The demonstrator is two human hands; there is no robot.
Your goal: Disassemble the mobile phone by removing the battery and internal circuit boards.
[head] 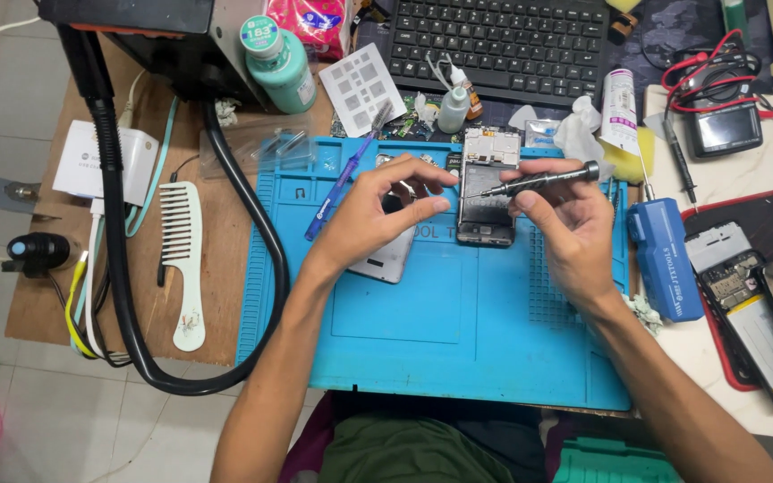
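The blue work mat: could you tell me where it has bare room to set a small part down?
The blue work mat is bare along its near half, below both hands. Its far edge is crowded: the opened phone, left hand, right hand with screwdriver, and blue brush.

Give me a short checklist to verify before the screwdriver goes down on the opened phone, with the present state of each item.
1. Screwdriver gripped in the right hand: ok.
2. Tip over the opened phone: ok, it points at the phone's middle.
3. Tip seated in a screw: cannot tell, too small.
4. Left hand steadying the phone: not ok, its fingertips are beside the phone's left edge; contact is unclear.
5. Phone lying flat on the blue mat: ok.
6. Silver back cover out of the way: ok, it lies left of the phone.
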